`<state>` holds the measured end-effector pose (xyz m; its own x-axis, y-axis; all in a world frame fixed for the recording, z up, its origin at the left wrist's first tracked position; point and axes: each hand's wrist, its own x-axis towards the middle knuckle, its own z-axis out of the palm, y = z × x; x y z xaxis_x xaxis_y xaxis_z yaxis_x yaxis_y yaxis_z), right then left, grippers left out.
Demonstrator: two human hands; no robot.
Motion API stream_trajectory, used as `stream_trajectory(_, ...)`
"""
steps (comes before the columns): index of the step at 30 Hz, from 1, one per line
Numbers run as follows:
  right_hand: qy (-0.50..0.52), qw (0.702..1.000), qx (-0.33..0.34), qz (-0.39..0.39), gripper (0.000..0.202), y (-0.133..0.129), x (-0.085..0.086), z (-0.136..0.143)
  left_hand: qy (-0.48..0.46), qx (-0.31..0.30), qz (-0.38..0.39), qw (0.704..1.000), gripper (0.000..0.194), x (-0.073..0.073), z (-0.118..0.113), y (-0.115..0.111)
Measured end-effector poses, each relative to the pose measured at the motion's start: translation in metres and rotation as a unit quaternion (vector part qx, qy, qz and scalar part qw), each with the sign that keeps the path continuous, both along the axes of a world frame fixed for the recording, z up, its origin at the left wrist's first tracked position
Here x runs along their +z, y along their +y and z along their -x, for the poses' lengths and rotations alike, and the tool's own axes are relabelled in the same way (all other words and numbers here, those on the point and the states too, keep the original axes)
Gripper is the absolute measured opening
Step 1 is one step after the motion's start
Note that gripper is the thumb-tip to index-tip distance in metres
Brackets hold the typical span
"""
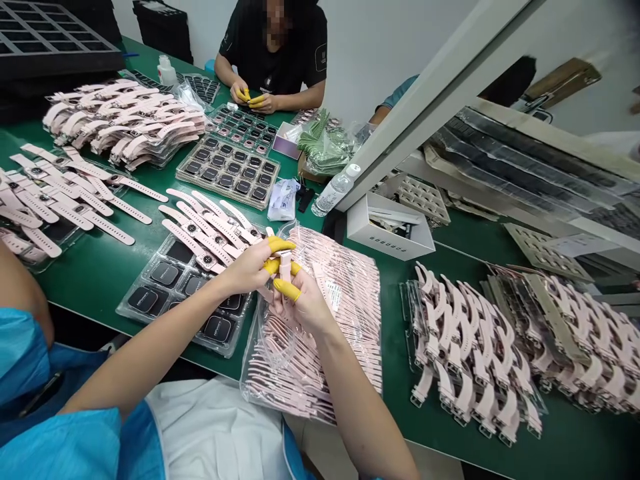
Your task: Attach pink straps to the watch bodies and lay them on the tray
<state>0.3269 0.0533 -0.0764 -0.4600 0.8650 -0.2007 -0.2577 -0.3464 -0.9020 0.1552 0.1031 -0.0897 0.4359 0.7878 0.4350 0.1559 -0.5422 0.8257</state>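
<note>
Yellow finger cots cover several fingertips of both my hands. My left hand (256, 261) is closed in a pinch at the upper end of a pink watch strap (285, 265), where a small metallic edge shows. From the other side my right hand (309, 303) grips the same strap lower down. Fingers hide whatever joins it. Below them lies a clear bag of pink straps (350, 287). Left of my hands, several pink-strapped watches (207, 260) rest on a clear tray with dark square compartments (145, 299).
Pink-strapped watches are stacked at back left (125, 123) and right (470, 340). A tray of square watch faces (227, 167), a water bottle (336, 191) and a white box (387, 230) stand farther back. A co-worker in a black shirt (273, 53) sits opposite; a slanted frame (425, 100) rises at right.
</note>
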Motion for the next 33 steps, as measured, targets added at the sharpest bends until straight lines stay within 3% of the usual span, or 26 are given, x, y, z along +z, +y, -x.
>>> stream_trajectory(5,0.008,0.999,-0.045,-0.021,0.038,0.001,0.002,-0.003,0.0,0.024,-0.007,1.0,0.049,-0.004,0.003,0.002)
stream_trajectory(9,0.02,0.999,-0.043,-0.019,0.038,0.001,0.001,-0.002,0.031,-0.012,-0.024,0.999,0.048,-0.003,0.003,0.001)
stream_trajectory(23,0.085,0.989,-0.102,0.062,0.041,0.006,0.006,0.0,0.103,0.013,-0.049,0.993,0.045,0.002,0.002,-0.006)
stream_trajectory(28,0.06,0.989,-0.127,0.041,0.035,0.006,0.004,0.0,0.097,-0.005,-0.052,0.994,0.044,0.007,0.004,-0.006)
stream_trajectory(33,0.044,0.991,-0.127,0.025,0.038,0.006,0.003,0.001,0.153,-0.01,-0.055,0.987,0.035,0.005,0.003,-0.006)
